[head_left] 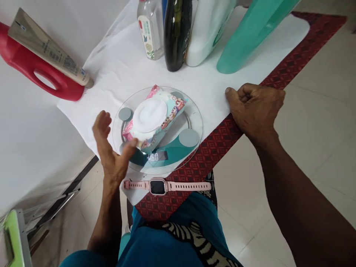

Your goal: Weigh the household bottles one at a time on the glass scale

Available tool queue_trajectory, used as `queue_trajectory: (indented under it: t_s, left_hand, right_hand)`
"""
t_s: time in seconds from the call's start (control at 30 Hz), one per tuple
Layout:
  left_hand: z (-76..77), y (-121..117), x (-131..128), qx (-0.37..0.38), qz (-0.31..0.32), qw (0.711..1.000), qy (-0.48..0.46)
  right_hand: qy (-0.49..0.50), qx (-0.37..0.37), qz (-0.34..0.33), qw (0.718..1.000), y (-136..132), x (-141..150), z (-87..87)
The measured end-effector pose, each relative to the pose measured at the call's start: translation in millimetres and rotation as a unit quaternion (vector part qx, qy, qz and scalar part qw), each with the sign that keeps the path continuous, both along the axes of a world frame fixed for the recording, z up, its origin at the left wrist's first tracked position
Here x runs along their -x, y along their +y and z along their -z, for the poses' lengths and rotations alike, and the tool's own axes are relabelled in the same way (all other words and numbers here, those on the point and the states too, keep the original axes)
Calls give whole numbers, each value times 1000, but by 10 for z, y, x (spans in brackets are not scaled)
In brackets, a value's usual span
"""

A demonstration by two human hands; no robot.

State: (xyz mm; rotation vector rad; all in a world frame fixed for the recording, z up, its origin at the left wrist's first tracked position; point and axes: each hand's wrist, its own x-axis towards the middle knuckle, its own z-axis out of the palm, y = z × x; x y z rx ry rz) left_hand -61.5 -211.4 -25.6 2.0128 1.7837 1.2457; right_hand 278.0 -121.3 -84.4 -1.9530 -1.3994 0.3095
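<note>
A pack of wet wipes (150,115) with a round white lid lies on a round glass weighing scale (195,152). The scale's lit display (157,156) shows digits, partly hidden at the left. Beside the pack, my left hand (112,150) is open, thumb and fingers spread; its thumb overlaps the pack's near corner, and I cannot tell whether it touches. My right hand (254,107) rests closed on the table's right edge, with nothing visible in it. Between the scale and my lap, a pink smartwatch (157,186) lies with its strap stretched out flat.
At the back stand a clear bottle (151,33), a dark bottle (177,37), a white bottle (204,37) and a green bottle (247,40). A red jug (66,87) and a beige tube (55,53) stand at left by the wall. White cloth (105,74) covers the red-patterned tabletop (219,139).
</note>
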Motion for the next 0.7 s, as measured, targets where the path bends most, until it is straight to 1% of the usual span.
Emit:
queue_trajectory:
  t_s: [0.03, 0.1, 0.17, 0.23, 0.3, 0.4, 0.47, 0.53, 0.6, 0.7]
  left_hand:
    - [11, 19, -66, 12, 20, 999, 27]
    - [51, 74, -184, 14, 31, 997, 76]
    - [89, 138, -259, 7, 11, 996, 94]
    - [94, 192, -285, 6, -15, 997, 76]
    - [48, 230, -286, 9, -30, 998, 45]
    - [-104, 291, -333, -5, -24, 999, 32]
    - [-218, 389, -435, -31, 8, 998, 53]
    - [-302, 571, -586, -54, 65, 993, 78]
    - [-344, 842, -756, -54, 135, 985, 91]
    - [-365, 1335, -984, -8, 234, 968, 87]
  right_hand:
    - [3, 0, 2, 1000, 6, 0, 0]
    - [8, -5, 4, 1000, 20, -6, 11]
    - [12, -20, 2, 1000, 34, -25, 40]
    - [20, -40, -7, 999, 47, -56, 80]
    - [34, -57, -18, 998, 60, -88, 120]
    - [51, -71, -27, 996, 76, -123, 162]
    - [60, -84, -29, 994, 81, -135, 176]
    - [77, -102, -33, 991, 77, -138, 176]
    - [104, -127, -36, 986, 65, -138, 163]
    - [138, -163, -27, 977, 42, -139, 135]
